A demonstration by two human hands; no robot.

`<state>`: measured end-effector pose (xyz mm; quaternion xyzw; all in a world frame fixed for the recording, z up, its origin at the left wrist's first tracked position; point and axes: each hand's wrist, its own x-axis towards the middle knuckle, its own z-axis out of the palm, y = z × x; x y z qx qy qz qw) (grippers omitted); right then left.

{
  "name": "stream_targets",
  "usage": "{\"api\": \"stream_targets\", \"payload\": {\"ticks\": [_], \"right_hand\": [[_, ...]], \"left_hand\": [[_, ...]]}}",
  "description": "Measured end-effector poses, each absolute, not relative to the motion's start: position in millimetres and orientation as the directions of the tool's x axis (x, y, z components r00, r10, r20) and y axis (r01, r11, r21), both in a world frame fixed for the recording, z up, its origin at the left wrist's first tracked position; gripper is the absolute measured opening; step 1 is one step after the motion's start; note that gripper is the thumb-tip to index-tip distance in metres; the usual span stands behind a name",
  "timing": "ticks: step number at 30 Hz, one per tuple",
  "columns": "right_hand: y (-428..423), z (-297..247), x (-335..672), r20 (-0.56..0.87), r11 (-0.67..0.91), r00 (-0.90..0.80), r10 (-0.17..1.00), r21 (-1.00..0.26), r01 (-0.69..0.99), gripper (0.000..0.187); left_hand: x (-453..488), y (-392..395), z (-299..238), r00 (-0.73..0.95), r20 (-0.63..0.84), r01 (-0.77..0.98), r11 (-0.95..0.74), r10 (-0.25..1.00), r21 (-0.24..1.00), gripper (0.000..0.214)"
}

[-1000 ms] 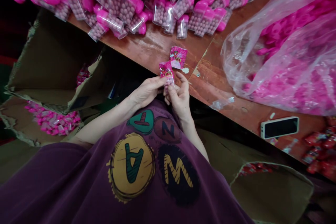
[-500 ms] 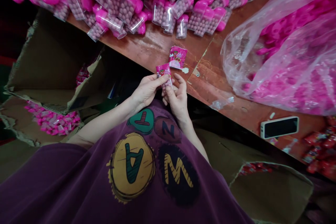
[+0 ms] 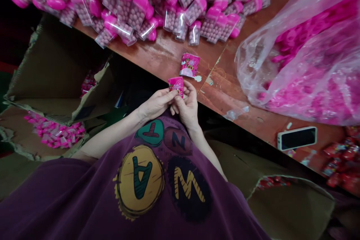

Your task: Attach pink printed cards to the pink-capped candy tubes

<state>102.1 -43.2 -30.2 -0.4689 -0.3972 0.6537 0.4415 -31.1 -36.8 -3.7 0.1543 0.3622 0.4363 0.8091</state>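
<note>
A small pink printed label [image 3: 176,85] is held upright between my two hands at the table's near edge. My left hand [image 3: 159,102] is closed, with its thumb pressed on the label's lower left. From the other side my right hand [image 3: 188,105] grips it, thumb at the bottom corner and fingers curled behind. Whatever is behind or inside the label is hidden now. Just beyond my hands, a stack of matching pink labels [image 3: 189,64] lies on the wooden table [image 3: 213,97].
Clear candy jars with pink caps [image 3: 137,9] are heaped along the back. A plastic bag of pink parts [image 3: 303,67] and a phone [image 3: 297,138] lie to the right, near red wrapped packets [image 3: 341,161]. Open cartons [image 3: 56,60] stand left, another carton [image 3: 292,206] lower right.
The label in my hands now stands more upright and faces me. Pale pink beads that showed below it between my thumbs are now out of sight. Both hands have drawn slightly downward.
</note>
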Motion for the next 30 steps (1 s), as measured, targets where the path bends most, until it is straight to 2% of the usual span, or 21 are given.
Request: {"api": "stream_targets", "payload": {"ticks": [5, 7, 9, 11, 13, 15, 16, 18, 20, 21, 22, 23, 25, 26, 27, 28, 30], "right_hand": [[-32, -33, 76, -0.304, -0.407, -0.348, 0.887, -0.869, -0.28, 0.076], [-24, -29, 64, -0.279, -0.394, -0.431, 0.858, -0.896, -0.205, 0.08], [-14, -21, 59, -0.213, -0.285, -0.498, 0.841, -0.956, -0.073, 0.076], [2, -10, 65, -0.124, -0.112, -0.499, 0.858, -0.992, 0.055, 0.059], [26, -1, 81, -0.036, 0.025, -0.391, 0.92, -0.988, 0.15, 0.039], [58, 4, 101, 0.02, 0.074, -0.215, 0.976, -0.966, 0.247, 0.031], [75, 5, 110, 0.044, 0.081, -0.128, 0.991, -0.949, 0.305, 0.029], [108, 5, 120, 0.13, 0.119, -0.014, 0.991, -0.857, 0.501, 0.024], [136, 3, 120, 0.135, 0.126, -0.044, 0.99, -0.698, 0.705, 0.023], [146, 2, 118, 0.11, 0.125, -0.074, 0.991, -0.607, 0.785, 0.026], [155, 0, 114, 0.083, 0.126, -0.097, 0.992, -0.512, 0.85, 0.03], [162, -1, 110, 0.053, 0.126, -0.114, 0.992, -0.431, 0.894, 0.035], [171, -5, 107, -0.008, 0.136, -0.147, 0.989, -0.341, 0.93, 0.039], [173, -6, 108, -0.03, 0.154, -0.173, 0.984, -0.325, 0.933, 0.039], [175, -6, 112, -0.038, 0.176, -0.198, 0.98, -0.32, 0.931, 0.039], [174, -6, 118, -0.034, 0.196, -0.219, 0.975, -0.325, 0.925, 0.039], [168, -3, 134, -0.009, 0.22, -0.237, 0.971, -0.347, 0.912, 0.042]], "left_hand": [[-48, -37, 6, 0.173, -0.518, -0.59, 0.509, 0.837, 0.626, 0.042], [-67, -35, 11, 0.015, -0.519, -0.597, 0.425, 0.854, 0.681, 0.036], [-99, -35, 16, -0.194, -0.485, -0.61, 0.282, 0.853, 0.74, 0.025], [-143, -37, 18, -0.466, -0.5, -0.606, 0.148, 0.73, 0.782, 0.013], [-190, -42, 16, -0.65, -0.561, -0.601, 0.105, 0.513, 0.792, 0.028], [-226, -47, 11, -0.703, -0.607, -0.616, 0.11, 0.371, 0.78, 0.057], [-234, -47, 8, -0.685, -0.635, -0.632, 0.141, 0.357, 0.762, 0.057], [-229, -40, 1, -0.693, -0.617, -0.601, 0.175, 0.372, 0.78, 0.044], [-197, -26, -5, -0.677, -0.531, -0.508, 0.198, 0.509, 0.838, 0.026], [-174, -19, -7, -0.697, -0.488, -0.463, 0.19, 0.526, 0.866, 0.015], [-149, -11, -8, -0.673, -0.451, -0.423, 0.196, 0.586, 0.885, 0.015], [-124, -3, -9, -0.615, -0.35, -0.31, 0.191, 0.706, 0.931, 0.019], [-79, 9, -10, -0.35, -0.097, 0.019, 0.111, 0.932, 0.994, 0.021], [-60, 14, -10, -0.187, 0.06, 0.21, -0.02, 0.981, 0.978, 0.022], [-46, 18, -10, -0.03, 0.192, 0.383, -0.166, 0.981, 0.908, 0.026], [-34, 22, -10, 0.126, 0.249, 0.514, -0.278, 0.96, 0.811, 0.03], [-18, 30, -14, 0.345, 0.216, 0.68, -0.402, 0.913, 0.613, 0.042]]}}
